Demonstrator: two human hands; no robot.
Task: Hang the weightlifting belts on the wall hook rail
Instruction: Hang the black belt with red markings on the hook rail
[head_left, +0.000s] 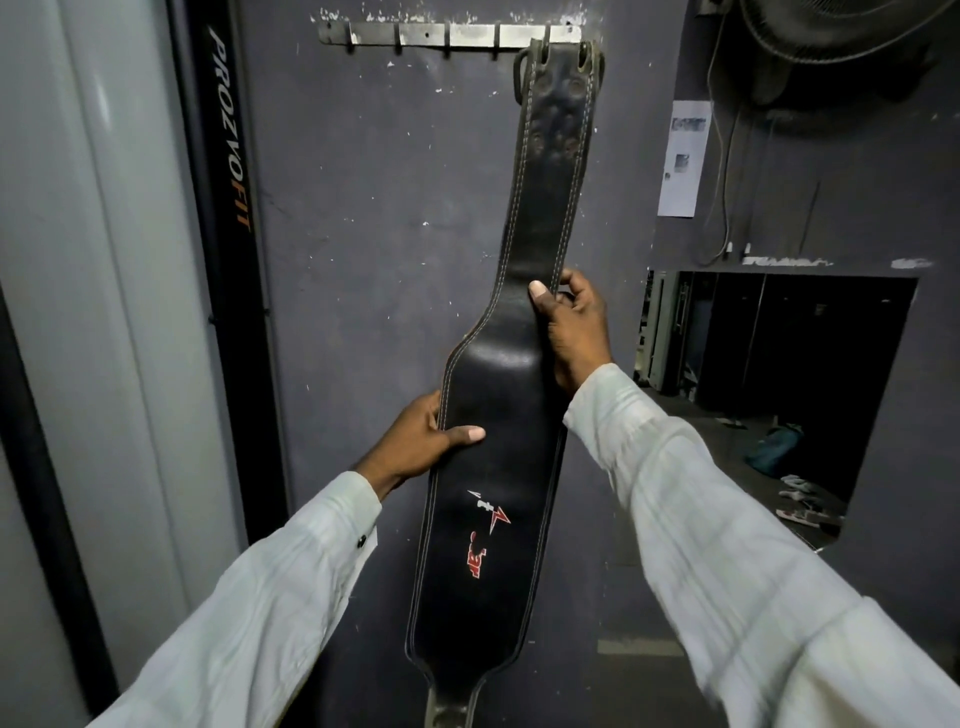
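A long black leather weightlifting belt (519, 218) with pale stitching and a red and white logo runs upright against the dark wall. Its buckle end sits at the right end of the metal hook rail (467, 34) at the top. I cannot tell whether the buckle is caught on a hook. My left hand (431, 436) grips the belt's left edge at its wide middle, thumb across the front. My right hand (571, 322) grips the right edge higher up, where the belt narrows. The belt's lower tip leaves the frame at the bottom.
Several bare hooks hang along the rail to the left of the belt. A black upright marked PROZYOFIT (228, 130) stands left, beside a pale column. To the right is a wall opening (779, 374) with clutter, a paper notice (685, 156), cables and a fan (852, 31).
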